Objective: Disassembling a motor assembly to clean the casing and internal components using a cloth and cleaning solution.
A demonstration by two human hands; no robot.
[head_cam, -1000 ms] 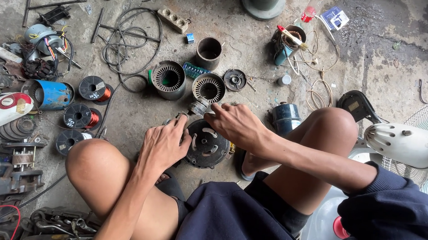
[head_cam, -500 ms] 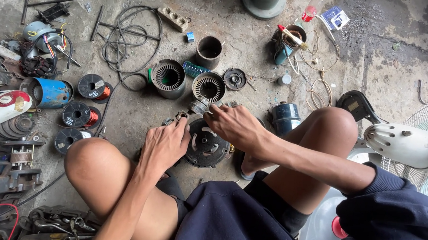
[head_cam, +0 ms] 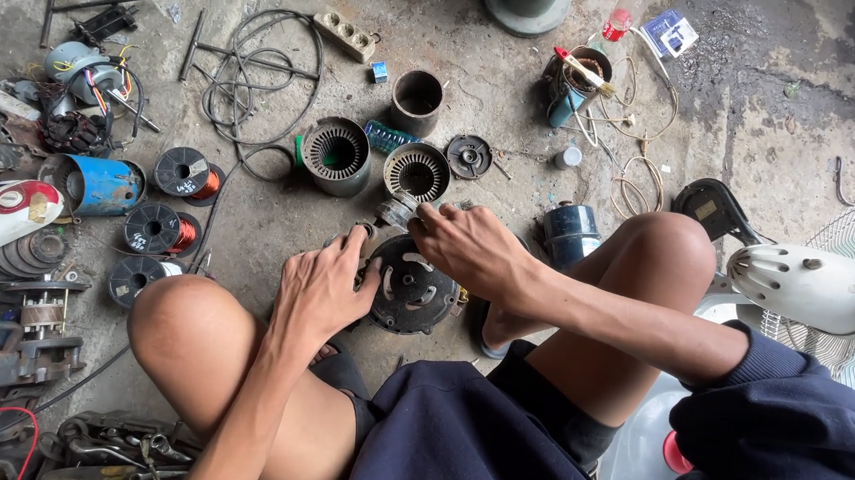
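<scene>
**Squatting over a dark motor cover on a workshop floor**

Surface: bare concrete floor (head_cam: 758, 103), stained and gritty, seen from straight above. No bench; everything lies on the ground. The person squats, both bare knees up, dark shorts and a dark sleeve on the right arm.

Largest items first. White fan housing with its wire guard (head_cam: 825, 288) at right, cut off by the frame edge. Heap of grey machine parts (head_cam: 9, 341) at lower left, partly out of view. Blue cylinder (head_cam: 100, 185) on its side at left. Loose black cable coil (head_cam: 259, 68) near the top. Two wound stators, one grey-cased (head_cam: 335, 153), one bare (head_cam: 417, 171), side by side above the hands. Short metal sleeve (head_cam: 417, 101) just beyond them. Three copper wire spools (head_cam: 184, 171) in a cluster at left. Small round end cap (head_cam: 469, 157) beside the bare stator.

Hard to make out: tools in the lower-left pile blur together; what sits under the right palm is hidden.

Round dark motor cover (head_cam: 412, 291) lies flat on the floor between the knees. Left hand (head_cam: 322, 288) rests at its left rim, fingers spread, touching it. Right hand (head_cam: 472, 245) is over its upper edge, fingers curled around a small metal part (head_cam: 396, 211); how firmly it grips, I cannot tell.
</scene>
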